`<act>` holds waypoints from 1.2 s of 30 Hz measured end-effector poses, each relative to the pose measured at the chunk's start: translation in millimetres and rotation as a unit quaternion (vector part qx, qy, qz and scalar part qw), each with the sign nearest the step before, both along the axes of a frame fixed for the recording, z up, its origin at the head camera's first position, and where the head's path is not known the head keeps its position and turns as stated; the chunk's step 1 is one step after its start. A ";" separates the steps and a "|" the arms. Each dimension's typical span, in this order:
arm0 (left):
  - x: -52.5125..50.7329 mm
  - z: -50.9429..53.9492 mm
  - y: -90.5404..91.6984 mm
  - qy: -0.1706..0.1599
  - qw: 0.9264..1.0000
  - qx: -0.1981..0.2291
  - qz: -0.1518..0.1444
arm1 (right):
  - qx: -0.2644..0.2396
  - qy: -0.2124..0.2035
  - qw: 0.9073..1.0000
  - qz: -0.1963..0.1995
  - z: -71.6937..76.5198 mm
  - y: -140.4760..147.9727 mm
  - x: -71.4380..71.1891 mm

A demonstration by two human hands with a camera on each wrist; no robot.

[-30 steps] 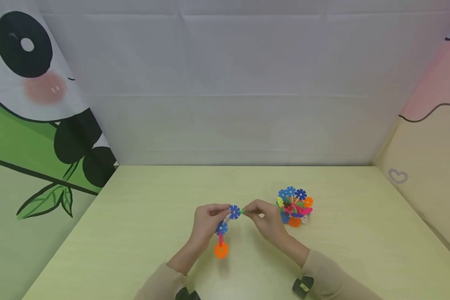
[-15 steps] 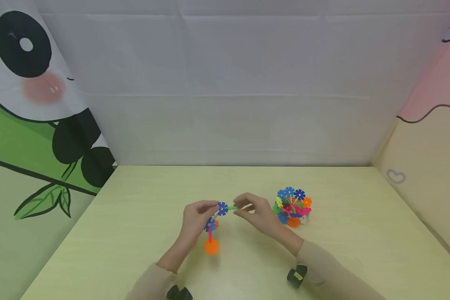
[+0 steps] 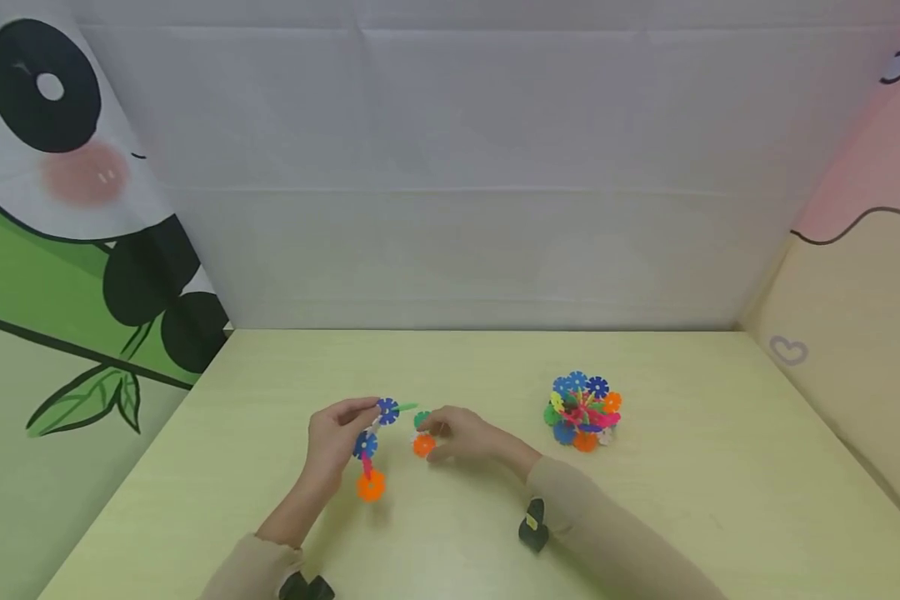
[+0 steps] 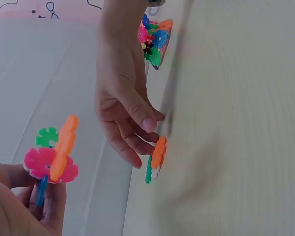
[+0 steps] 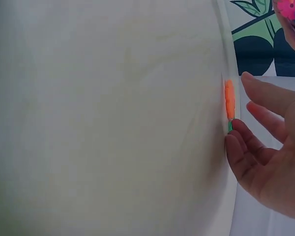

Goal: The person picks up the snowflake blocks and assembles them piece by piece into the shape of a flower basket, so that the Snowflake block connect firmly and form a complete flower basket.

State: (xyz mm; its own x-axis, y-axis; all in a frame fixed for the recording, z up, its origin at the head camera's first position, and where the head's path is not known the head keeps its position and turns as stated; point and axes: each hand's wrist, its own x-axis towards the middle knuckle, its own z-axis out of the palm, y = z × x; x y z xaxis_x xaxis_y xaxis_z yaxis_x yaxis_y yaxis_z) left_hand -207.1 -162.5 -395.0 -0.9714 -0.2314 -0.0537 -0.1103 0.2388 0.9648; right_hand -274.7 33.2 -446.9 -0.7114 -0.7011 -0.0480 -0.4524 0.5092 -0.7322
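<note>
My left hand (image 3: pixel 335 439) pinches a chain of notched plastic snowflake discs (image 3: pixel 366 445) above the table. Blue, white and pink discs make it up, an orange disc hangs lowest, and a green one sticks out to the right of the top blue disc. In the left wrist view the chain's pink disc (image 4: pixel 37 162) shows close up. My right hand (image 3: pixel 461 433) reaches with parted, bent fingers over a loose orange disc (image 3: pixel 423 446) and a green disc (image 3: pixel 422 419) lying on the table. Some white shows beside these two. Whether a fingertip touches them is unclear.
A heap of multicoloured snowflake discs (image 3: pixel 585 412) sits on the pale wooden table (image 3: pixel 690 500), right of my right hand. A white backdrop (image 3: pixel 450 250) rises behind the table, with printed cartoon panels at both sides.
My left hand has carried the chain leftward. My right hand has let go of its green disc and moved left and down to the loose orange and green discs, now uncovered.
</note>
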 end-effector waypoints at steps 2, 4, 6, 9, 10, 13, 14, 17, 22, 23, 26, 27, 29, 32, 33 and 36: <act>0.0 -0.1 0.9 -0.004 1.000 0.002 0.001 | 0.011 0.003 1.000 -0.004 1.0 -3.3 -2.1; -0.5 -0.8 2.4 -0.004 1.000 0.008 -0.003 | 0.024 0.007 1.000 -0.013 2.4 -4.5 -2.8; -0.8 -1.4 4.3 -0.004 1.000 0.013 -0.005 | 0.032 0.009 0.999 -0.021 4.0 -4.4 -2.6; -1.0 -1.9 7.4 -0.003 1.000 0.019 -0.007 | 0.039 0.011 0.999 -0.035 6.9 -2.7 -1.1; -1.0 -2.1 8.6 -0.003 1.000 0.019 -0.007 | 0.037 0.009 0.998 -0.041 7.5 -1.7 -0.5; -0.9 -2.0 13.1 0.000 1.000 0.020 -0.008 | 0.030 0.010 0.998 -0.055 8.9 3.5 2.3; -1.0 -2.0 14.9 0.001 1.000 0.021 -0.009 | 0.025 0.014 0.998 -0.058 9.6 6.1 3.5; -1.2 -1.7 21.5 0.008 1.000 0.026 -0.015 | -0.008 0.027 0.997 -0.072 14.7 17.5 10.1; 0.1 -3.6 32.8 0.013 0.999 0.032 -0.033 | -0.144 -0.045 0.979 -0.136 30.8 41.7 31.1; 0.5 -4.2 35.0 0.013 0.999 0.032 -0.037 | -0.176 -0.070 0.969 -0.156 33.0 46.1 34.7; 1.1 -5.9 41.1 0.015 0.998 0.033 -0.046 | -0.247 -0.118 0.938 -0.210 40.0 57.0 43.2; 1.0 -6.3 43.3 0.015 0.998 0.035 -0.049 | -0.265 -0.127 0.930 -0.222 42.1 59.9 44.9; 1.3 -6.6 47.6 0.017 0.998 0.036 -0.058 | -0.278 -0.131 0.920 -0.242 42.2 64.5 46.2; 1.7 -8.0 53.5 0.019 0.997 0.037 -0.068 | -0.285 -0.135 0.913 -0.259 45.1 67.5 49.7; 1.9 -8.7 55.4 0.018 0.997 0.036 -0.071 | -0.285 -0.135 0.912 -0.263 45.5 67.9 50.7; 2.3 -10.2 60.2 0.018 0.996 0.035 -0.082 | -0.281 -0.139 0.909 -0.276 45.8 67.9 53.5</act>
